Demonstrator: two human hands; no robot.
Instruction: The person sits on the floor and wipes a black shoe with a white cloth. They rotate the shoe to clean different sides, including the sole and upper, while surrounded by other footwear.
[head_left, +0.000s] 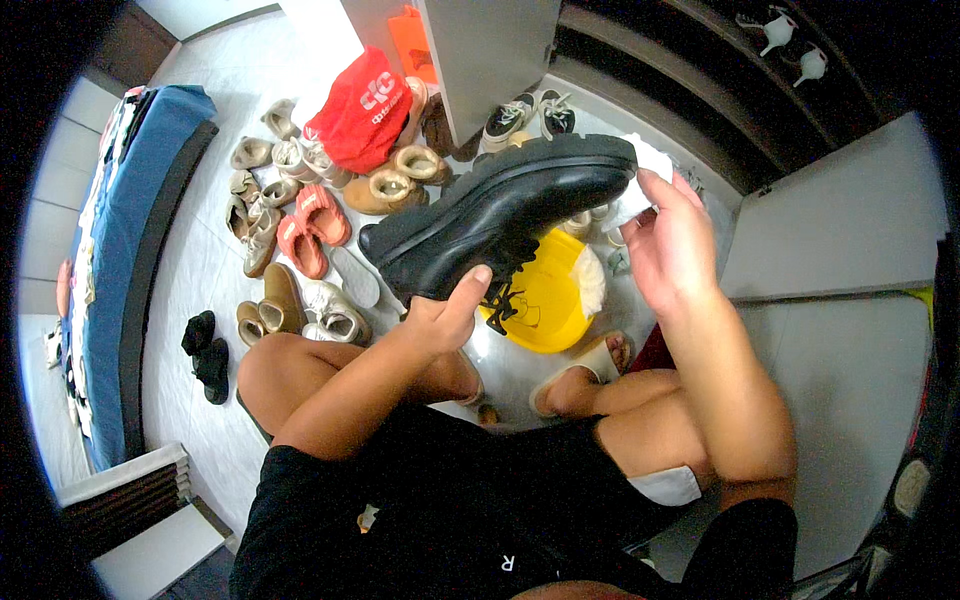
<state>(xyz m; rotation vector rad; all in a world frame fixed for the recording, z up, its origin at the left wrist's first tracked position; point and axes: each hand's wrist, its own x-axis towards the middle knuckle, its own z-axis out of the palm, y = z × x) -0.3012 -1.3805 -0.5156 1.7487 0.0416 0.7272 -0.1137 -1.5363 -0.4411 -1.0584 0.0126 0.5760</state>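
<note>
My left hand (446, 311) grips a black leather lace-up shoe (502, 206) near its heel and opening. The shoe is tipped on its side, its thick ridged sole facing up and away, its black laces (504, 306) dangling. At the toe end, my right hand (671, 232) pinches a white cloth or tissue (646, 169) between thumb and fingers. The white piece lies against or just behind the toe; I cannot tell whether it touches. Below the shoe, a yellow basin (547, 300) stands on the floor, with a white cloth (589, 281) over its right rim.
Many shoes surround me, including coral slippers (313, 225), brown fleece-lined shoes (390, 187) and white sneakers (335, 311). A red bag (361, 112) lies behind them. At the right stands an open dark shoe cabinet (675, 67) with a grey door (840, 217). A blue-covered bed (142, 247) is at the left.
</note>
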